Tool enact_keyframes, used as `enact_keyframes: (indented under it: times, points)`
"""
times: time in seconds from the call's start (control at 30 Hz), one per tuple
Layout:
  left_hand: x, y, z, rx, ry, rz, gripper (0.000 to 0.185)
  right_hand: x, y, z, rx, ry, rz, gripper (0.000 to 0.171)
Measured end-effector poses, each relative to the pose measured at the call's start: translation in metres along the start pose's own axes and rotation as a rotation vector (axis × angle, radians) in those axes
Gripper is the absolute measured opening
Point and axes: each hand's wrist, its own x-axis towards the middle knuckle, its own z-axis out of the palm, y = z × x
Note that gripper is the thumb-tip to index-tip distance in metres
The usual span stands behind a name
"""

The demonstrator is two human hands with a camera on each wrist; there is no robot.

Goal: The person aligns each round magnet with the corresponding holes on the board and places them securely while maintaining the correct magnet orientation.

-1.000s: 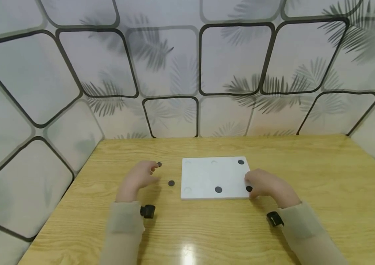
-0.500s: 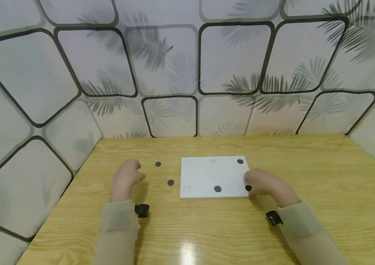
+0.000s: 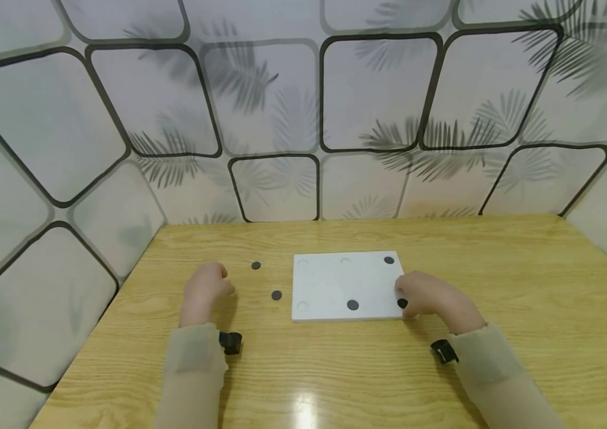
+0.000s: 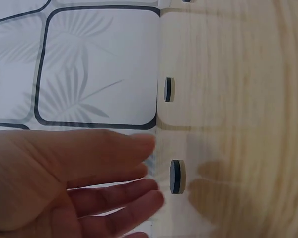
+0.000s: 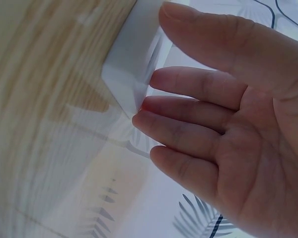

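My left hand (image 3: 204, 293) hovers over the table to the left of two loose dark discs, a far disc (image 3: 256, 265) and a near disc (image 3: 276, 295). Its fingers are loosely bent with nothing between them, as the left wrist view shows. A white rectangular board (image 3: 325, 283) lies flat on the table. Dark discs sit on it at the far right corner (image 3: 389, 260), front middle (image 3: 353, 305) and front right corner (image 3: 402, 302). My right hand (image 3: 432, 298) is at the board's right edge; in the right wrist view its nearly straight fingertips (image 5: 141, 116) touch the board's side.
Pale round recesses show at the board's far left (image 3: 302, 261), far middle (image 3: 345, 260) and front left (image 3: 302, 305). The wooden table (image 3: 368, 369) meets a patterned wall covering (image 3: 378, 95) at the back and sides. Each wrist wears a small black camera.
My left hand has drawn back leftward from beside the far loose disc, then stayed almost still. My right hand, the board and the discs keep their places.
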Motion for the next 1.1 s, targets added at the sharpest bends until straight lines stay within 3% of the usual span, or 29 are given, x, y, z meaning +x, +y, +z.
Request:
enact_keyframes:
  times: [0.2,0.53,1.0,1.1]
  points:
    - [0.0008,-0.0016,0.0046,-0.047,-0.109,-0.029,0.024,-0.0008,-0.0004,-0.0008,-0.001,-0.005,-0.003,0.023]
    - [0.0007,-0.0038,0.0075,-0.042,-0.137,0.027,0.014,-0.0006,-0.0009,-0.0001,0.015,-0.026,0.034,0.023]
    - [0.0003,-0.0026,0.0082,-0.042,-0.153,0.0,0.007,0.0007,-0.0019,0.0005,0.009,-0.033,0.049,0.021]
    - [0.0017,-0.0011,0.0095,-0.04,-0.147,-0.007,0.012,0.0,-0.0017,-0.0001,0.004,-0.031,0.043,0.022]
